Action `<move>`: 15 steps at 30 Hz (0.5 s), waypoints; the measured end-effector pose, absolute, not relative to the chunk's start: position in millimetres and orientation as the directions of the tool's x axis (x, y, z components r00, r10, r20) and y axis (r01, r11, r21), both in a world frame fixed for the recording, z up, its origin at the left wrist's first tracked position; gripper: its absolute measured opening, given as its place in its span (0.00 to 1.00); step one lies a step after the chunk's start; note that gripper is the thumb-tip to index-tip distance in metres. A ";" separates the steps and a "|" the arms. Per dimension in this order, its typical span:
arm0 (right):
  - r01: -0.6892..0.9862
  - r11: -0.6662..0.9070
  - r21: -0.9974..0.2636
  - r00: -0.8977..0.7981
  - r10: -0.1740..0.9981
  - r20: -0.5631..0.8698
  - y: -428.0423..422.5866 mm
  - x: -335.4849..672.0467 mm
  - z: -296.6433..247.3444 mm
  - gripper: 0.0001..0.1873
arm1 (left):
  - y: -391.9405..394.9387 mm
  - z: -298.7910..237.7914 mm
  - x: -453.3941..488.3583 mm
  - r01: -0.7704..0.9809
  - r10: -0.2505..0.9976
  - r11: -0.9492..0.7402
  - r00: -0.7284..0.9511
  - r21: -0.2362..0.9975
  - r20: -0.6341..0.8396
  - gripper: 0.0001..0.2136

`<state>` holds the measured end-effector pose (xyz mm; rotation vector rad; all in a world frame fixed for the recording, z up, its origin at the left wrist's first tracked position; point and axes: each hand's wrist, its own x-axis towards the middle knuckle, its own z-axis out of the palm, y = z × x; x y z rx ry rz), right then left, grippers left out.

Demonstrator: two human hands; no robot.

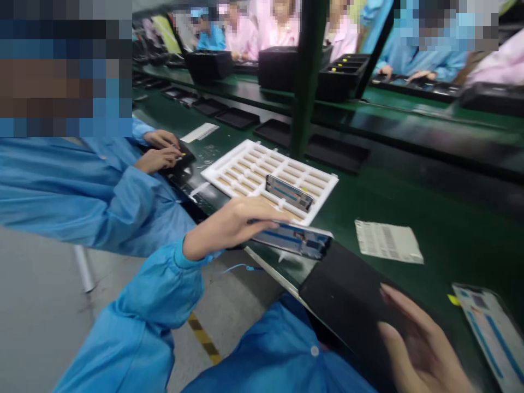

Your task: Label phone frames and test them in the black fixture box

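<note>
My left hand (241,221) is closed on a phone housing (301,243) with blue strips on its inner face, holding it on edge just in front of a white slotted tray (223,158). A second phone housing (289,192) stands upright in one of the tray's slots. Over the near end of a black mat (341,286) is my right hand (421,338), fingers apart and nothing visible between them. To its right, another phone housing (487,327) with blue strips and a yellow tab lies on the green bench.
A white printed sheet (388,241) lies on the green bench. Black trays (335,153) line the back, beside a dark green post (307,82). At left a co-worker's hands (161,153) work close to the white tray. More people sit across the bench.
</note>
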<state>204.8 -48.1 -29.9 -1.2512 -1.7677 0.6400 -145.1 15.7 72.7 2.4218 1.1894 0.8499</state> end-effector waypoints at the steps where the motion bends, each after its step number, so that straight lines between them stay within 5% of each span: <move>1: 0.429 0.339 -0.837 -0.073 0.937 0.342 -49.5 195.5 -28.0 0.25 | 14.1 63.9 -126.7 0.559 0.776 -0.628 0.499 0.541 0.386 0.15; 8: 0.060 0.142 -0.988 0.178 0.972 0.151 -79.7 176.0 -64.5 0.27 | -3.5 2.5 -16.2 0.315 0.728 -0.634 0.550 0.706 0.409 0.18; 11: 0.048 0.030 -0.998 0.320 0.947 0.043 -103.9 179.1 -74.6 0.26 | -18.1 -16.8 20.5 0.251 0.780 -0.540 0.509 0.803 0.365 0.16; 15: 0.192 -0.041 -0.981 0.536 0.842 0.070 -106.9 210.8 -58.3 0.28 | -33.8 -37.7 51.4 0.222 0.861 -0.380 0.439 0.898 0.256 0.15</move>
